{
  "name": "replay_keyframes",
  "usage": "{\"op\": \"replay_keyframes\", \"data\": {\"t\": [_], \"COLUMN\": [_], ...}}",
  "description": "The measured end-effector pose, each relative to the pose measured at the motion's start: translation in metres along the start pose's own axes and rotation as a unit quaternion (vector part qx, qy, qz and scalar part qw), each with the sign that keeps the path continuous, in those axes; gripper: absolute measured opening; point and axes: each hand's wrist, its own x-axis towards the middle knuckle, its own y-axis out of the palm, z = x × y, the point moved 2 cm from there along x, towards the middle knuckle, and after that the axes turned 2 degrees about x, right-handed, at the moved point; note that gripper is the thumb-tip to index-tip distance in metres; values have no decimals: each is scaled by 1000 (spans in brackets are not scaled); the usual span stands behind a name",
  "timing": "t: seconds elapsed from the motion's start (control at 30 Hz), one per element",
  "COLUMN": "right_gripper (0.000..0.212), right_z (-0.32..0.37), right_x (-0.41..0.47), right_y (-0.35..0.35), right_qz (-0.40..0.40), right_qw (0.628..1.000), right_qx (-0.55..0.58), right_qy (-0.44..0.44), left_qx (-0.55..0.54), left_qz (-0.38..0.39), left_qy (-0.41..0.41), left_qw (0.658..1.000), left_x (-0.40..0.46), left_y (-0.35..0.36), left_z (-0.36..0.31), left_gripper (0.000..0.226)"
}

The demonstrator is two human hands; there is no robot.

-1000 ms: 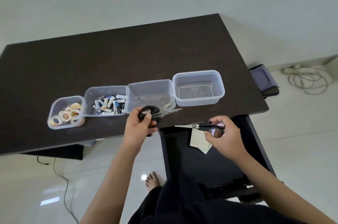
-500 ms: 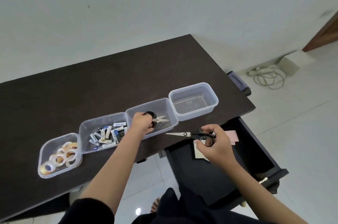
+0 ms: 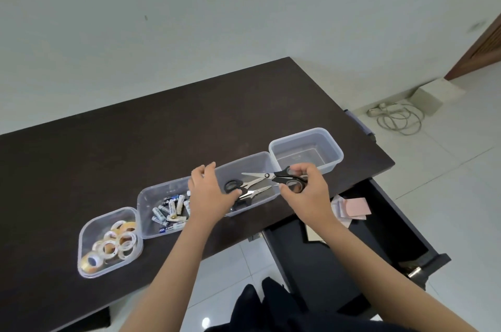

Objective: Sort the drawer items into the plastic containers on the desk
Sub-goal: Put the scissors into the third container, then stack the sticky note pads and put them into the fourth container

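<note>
— What are the hands doing at the dark matte wooden desk [image 3: 135, 147]?

— The right hand [image 3: 306, 196] is pinching the black plastic handles of a pair of steel-bladed scissors [image 3: 273, 176], holding them level above the third clear plastic container [image 3: 257, 161], blades pointing left. The left hand [image 3: 210, 194] is hovering with relaxed, spread fingers over that container's left end, gripping nothing.

— What is lying inside it?

— A second pair of black-handled scissors [image 3: 245, 188], flat on the bottom, blades partly apart and pointing right.

— And the other tubs?

— All four are sitting in a row, walls touching. The far-left rounded clear tub [image 3: 84, 250] is holding glossy tape rolls [image 3: 116, 243]. The next clear tub [image 3: 143, 201] is holding cylindrical batteries [image 3: 169, 213]. The far-right clear rectangular tub [image 3: 333, 147] is holding nothing I can see.

— The drawer?

— The dark drawer [image 3: 379, 226] is standing open, with pink paper slips [image 3: 352, 208] lying inside.
</note>
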Motion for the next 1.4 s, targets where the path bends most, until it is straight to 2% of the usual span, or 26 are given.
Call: {"op": "replay_keyframes", "data": {"t": [0.1,0.3,0.5,0.67,0.77,0.87,0.93,1.07,1.17,1.27,1.4], "right_gripper": [39,48,49,38,26,19,15,13,13,15,23], "right_z": [5,-6,-21,-20,-16,-18,-28,-64,-99,-135,-173], "right_x": [13,30,37,32,20,4,-6,-21,-25,-21,-6], "right_y": [30,79,83,71,58,42,29,-8,-43,-81,-123], "right_qz": [37,120,168,165,124,83,71,91,117,143,194], "right_qw": [999,982,959,966,976,972,970,974,972,967,943], "right_qx": [-37,-139,-228,-200,-143,-106,-97,-113,-153,-204,-269], "right_qy": [-7,32,34,-28,-108,-190,-210,-177,-131,-51,10], "left_qx": [64,12,-1,26,34,1,-41,-83,-105,-90,-53], "left_qz": [50,55,56,43,17,-30,-74,-132,-124,-60,38], "left_qy": [-8,10,13,14,15,45,75,109,153,162,120], "left_qw": [997,998,998,999,999,999,994,982,975,981,991], "left_x": [-2,-7,-10,-12,-16,-29,-43,-74,-95,-113,-123], "left_y": [5,9,10,10,14,21,31,69,111,157,214], "left_z": [18,27,30,28,24,14,4,-23,-46,-67,-78], "left_gripper": [104,102,108,108,105,91,77,48,36,36,43]}}
